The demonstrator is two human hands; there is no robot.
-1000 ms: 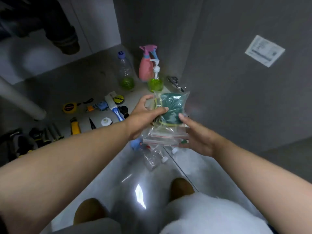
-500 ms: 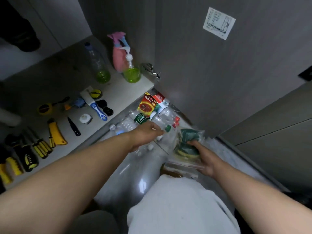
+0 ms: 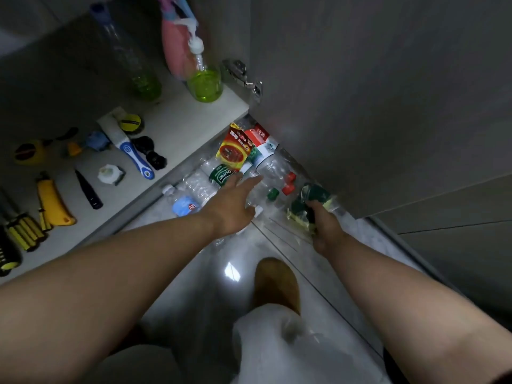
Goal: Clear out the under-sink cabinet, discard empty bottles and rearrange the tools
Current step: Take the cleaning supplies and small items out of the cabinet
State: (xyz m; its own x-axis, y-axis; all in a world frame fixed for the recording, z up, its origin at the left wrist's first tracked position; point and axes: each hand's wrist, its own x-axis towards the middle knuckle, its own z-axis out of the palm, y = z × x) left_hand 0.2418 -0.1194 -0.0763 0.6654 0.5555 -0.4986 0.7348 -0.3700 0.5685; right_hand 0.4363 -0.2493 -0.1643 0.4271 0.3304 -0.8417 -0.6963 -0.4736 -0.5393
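Tools (image 3: 52, 200) are laid on the shelf (image 3: 180, 126) left of the bottles (image 3: 266, 173) heaped on the floor (image 3: 194, 286), the left hand (image 3: 232, 206) is held over the bottles with fingers straight and nothing gripped, and just right of the bottles a bag (image 3: 313, 198) is clutched in the right hand (image 3: 324, 225).

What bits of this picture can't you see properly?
Head view only.
Pink plastic spray bottle: top cut off by upper edge, blurred.
Yellow-and-black screwdriver handles: cut off by left edge.
Clear plastic bag with green contents: partly hidden by the gripping right hand.
Clear plastic bottles on the floor: some covered by the left hand.
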